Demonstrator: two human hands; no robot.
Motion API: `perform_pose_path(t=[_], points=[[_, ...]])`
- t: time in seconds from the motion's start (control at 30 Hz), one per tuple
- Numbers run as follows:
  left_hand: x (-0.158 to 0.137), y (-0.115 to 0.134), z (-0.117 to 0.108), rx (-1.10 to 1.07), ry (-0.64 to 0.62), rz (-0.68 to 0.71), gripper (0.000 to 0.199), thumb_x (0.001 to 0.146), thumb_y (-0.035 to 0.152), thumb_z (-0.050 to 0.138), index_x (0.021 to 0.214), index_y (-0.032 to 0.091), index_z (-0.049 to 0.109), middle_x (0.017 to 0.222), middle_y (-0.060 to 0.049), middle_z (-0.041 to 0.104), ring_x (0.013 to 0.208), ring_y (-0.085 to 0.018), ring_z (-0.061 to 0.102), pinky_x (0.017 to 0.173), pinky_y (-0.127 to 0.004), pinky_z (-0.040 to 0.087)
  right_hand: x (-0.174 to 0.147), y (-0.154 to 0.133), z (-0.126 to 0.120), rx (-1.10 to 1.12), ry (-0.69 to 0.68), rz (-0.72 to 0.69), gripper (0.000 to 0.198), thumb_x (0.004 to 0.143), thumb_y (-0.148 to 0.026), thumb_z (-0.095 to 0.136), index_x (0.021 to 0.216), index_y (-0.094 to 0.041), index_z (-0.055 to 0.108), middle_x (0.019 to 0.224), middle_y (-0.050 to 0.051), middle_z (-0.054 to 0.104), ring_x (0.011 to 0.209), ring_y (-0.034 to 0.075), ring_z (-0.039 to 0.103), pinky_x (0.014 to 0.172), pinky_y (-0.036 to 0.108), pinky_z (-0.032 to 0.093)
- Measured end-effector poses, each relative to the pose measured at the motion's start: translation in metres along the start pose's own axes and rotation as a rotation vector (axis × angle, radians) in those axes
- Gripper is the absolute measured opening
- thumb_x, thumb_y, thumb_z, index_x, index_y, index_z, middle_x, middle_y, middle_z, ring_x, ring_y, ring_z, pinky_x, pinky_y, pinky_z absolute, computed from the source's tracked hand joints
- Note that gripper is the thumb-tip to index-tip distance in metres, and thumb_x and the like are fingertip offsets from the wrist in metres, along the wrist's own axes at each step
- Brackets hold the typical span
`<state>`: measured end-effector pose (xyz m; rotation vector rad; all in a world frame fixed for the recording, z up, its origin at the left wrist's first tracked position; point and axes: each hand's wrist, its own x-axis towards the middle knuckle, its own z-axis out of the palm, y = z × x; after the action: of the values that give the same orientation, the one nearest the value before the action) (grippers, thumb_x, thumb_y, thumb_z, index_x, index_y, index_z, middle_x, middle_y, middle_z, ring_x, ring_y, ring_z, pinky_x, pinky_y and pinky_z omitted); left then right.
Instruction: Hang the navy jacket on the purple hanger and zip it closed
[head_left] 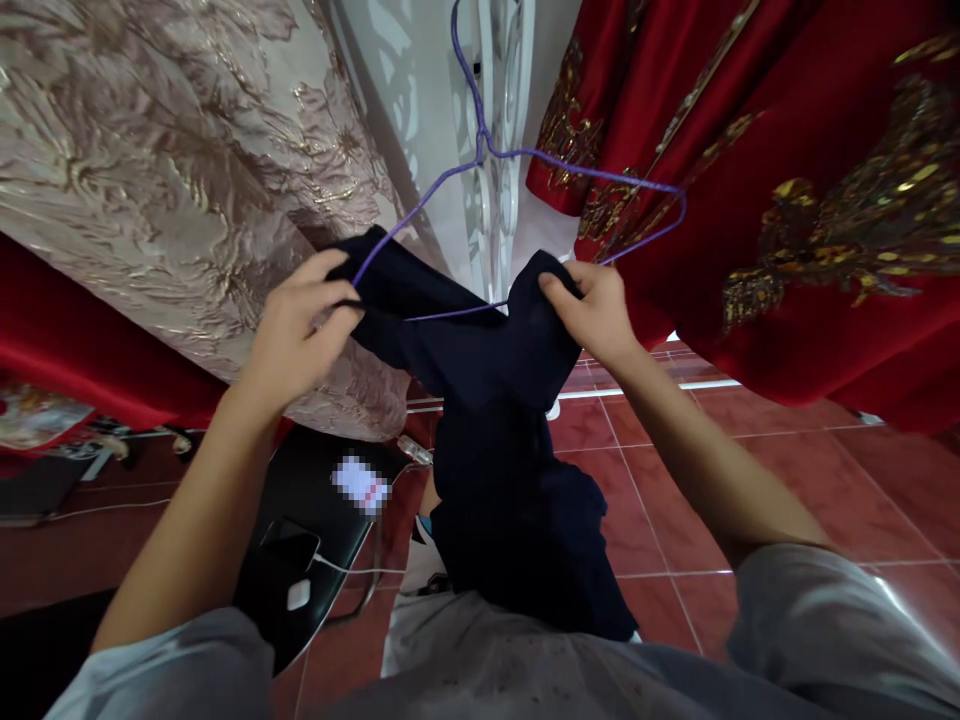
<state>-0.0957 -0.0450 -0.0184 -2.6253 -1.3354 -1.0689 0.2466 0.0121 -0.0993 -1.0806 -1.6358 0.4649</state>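
A dark navy garment (480,360) hangs between my hands, its lower part falling over my lap. I cannot tell from its folds what kind of garment it is. A purple wire hanger (585,170) passes into the garment's top opening on the left, while its right shoulder sticks out bare behind my right hand. My left hand (300,320) pinches the garment's left top edge, close to the hanger's left end. With thumb and fingers, my right hand (592,305) grips the top edge on the other side. The hanger's hook points up.
Cream embossed fabric (187,180) hangs at the left, and red cloth with gold sequins (750,200) at the right. White metal bars (495,220) stand between them. A black chair (330,560) at lower left carries phones and a white case (298,595). Red tiles (660,510) cover the floor.
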Motion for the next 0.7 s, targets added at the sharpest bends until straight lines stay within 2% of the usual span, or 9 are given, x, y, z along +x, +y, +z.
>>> perform_pose_path(t=[0.13, 0.2, 0.23, 0.3, 0.4, 0.47, 0.53, 0.63, 0.7], points=[[0.044, 0.003, 0.019, -0.045, 0.176, 0.021, 0.034, 0.103, 0.05, 0.058, 0.121, 0.022, 0.067, 0.122, -0.004, 0.069, 0.123, -0.023, 0.063, 0.115, -0.044, 0.045, -0.02, -0.012, 0.006, 0.208, -0.19, 0.035, 0.037, 0.097, -0.046, 0.06, 0.073, -0.018, 0.059, 0.065, -0.001, 0.053, 0.062, 0.011, 0.049, 0.056, 0.026, 0.038], [0.058, -0.003, 0.03, -0.079, 0.253, -0.009, 0.033, 0.104, 0.046, 0.058, 0.126, 0.023, 0.063, 0.11, -0.003, 0.072, 0.113, -0.021, 0.066, 0.11, -0.04, 0.047, -0.027, -0.014, -0.004, 0.201, -0.184, -0.045, 0.025, 0.098, -0.042, 0.061, 0.091, -0.019, 0.069, 0.081, 0.001, 0.066, 0.077, 0.014, 0.063, 0.07, 0.028, 0.05], [0.063, -0.007, 0.034, -0.1, 0.273, -0.02, 0.029, 0.103, 0.045, 0.058, 0.124, 0.026, 0.065, 0.105, -0.002, 0.072, 0.109, -0.021, 0.068, 0.108, -0.039, 0.048, -0.029, -0.013, -0.013, 0.164, -0.141, -0.094, 0.021, 0.097, -0.039, 0.063, 0.103, -0.021, 0.072, 0.094, 0.003, 0.071, 0.09, 0.017, 0.068, 0.08, 0.03, 0.054], [0.069, -0.018, 0.041, -0.122, 0.267, -0.039, 0.02, 0.102, 0.043, 0.058, 0.114, 0.03, 0.068, 0.1, -0.002, 0.073, 0.107, -0.023, 0.068, 0.104, -0.038, 0.049, -0.028, -0.008, -0.037, 0.045, 0.021, -0.164, 0.034, 0.094, -0.035, 0.069, 0.126, -0.024, 0.07, 0.124, 0.008, 0.072, 0.114, 0.022, 0.068, 0.093, 0.035, 0.055], [0.071, -0.032, 0.047, -0.083, 0.231, -0.035, 0.018, 0.1, 0.041, 0.06, 0.108, 0.028, 0.068, 0.099, -0.002, 0.071, 0.104, -0.022, 0.066, 0.101, -0.037, 0.049, -0.014, 0.007, -0.079, -0.082, 0.279, -0.155, 0.054, 0.092, -0.032, 0.074, 0.144, -0.024, 0.061, 0.142, 0.017, 0.064, 0.109, 0.022, 0.071, 0.081, 0.033, 0.056], [0.072, -0.039, 0.05, -0.045, 0.217, -0.033, 0.018, 0.102, 0.042, 0.058, 0.108, 0.027, 0.067, 0.1, -0.002, 0.07, 0.102, -0.021, 0.065, 0.099, -0.036, 0.048, 0.003, 0.016, -0.103, -0.067, 0.259, -0.095, 0.051, 0.09, -0.032, 0.075, 0.138, -0.016, 0.066, 0.129, 0.022, 0.071, 0.085, 0.017, 0.073, 0.066, 0.03, 0.052], [0.072, -0.045, 0.05, -0.016, 0.233, -0.018, 0.021, 0.104, 0.045, 0.058, 0.107, 0.025, 0.065, 0.101, -0.001, 0.068, 0.099, -0.019, 0.063, 0.097, -0.036, 0.046, 0.021, 0.019, -0.124, -0.01, 0.047, 0.011, 0.041, 0.087, -0.035, 0.077, 0.119, -0.009, 0.076, 0.102, 0.019, 0.078, 0.067, 0.011, 0.069, 0.057, 0.028, 0.047], [0.073, -0.048, 0.045, 0.016, 0.308, 0.023, 0.039, 0.103, 0.059, 0.057, 0.103, 0.021, 0.065, 0.099, 0.0, 0.065, 0.098, -0.016, 0.059, 0.095, -0.036, 0.045, 0.041, 0.01, -0.144, 0.101, -0.252, 0.189, 0.037, 0.081, -0.042, 0.08, 0.095, -0.008, 0.081, 0.076, 0.01, 0.077, 0.061, 0.008, 0.068, 0.055, 0.027, 0.046], [0.072, -0.047, 0.041, -0.014, 0.346, 0.001, 0.05, 0.103, 0.067, 0.051, 0.11, 0.02, 0.066, 0.106, 0.0, 0.066, 0.1, -0.016, 0.058, 0.095, -0.037, 0.045, 0.047, -0.001, -0.146, 0.162, -0.258, 0.249, 0.041, 0.083, -0.048, 0.077, 0.088, -0.008, 0.079, 0.075, 0.006, 0.076, 0.062, 0.009, 0.069, 0.059, 0.028, 0.05]])
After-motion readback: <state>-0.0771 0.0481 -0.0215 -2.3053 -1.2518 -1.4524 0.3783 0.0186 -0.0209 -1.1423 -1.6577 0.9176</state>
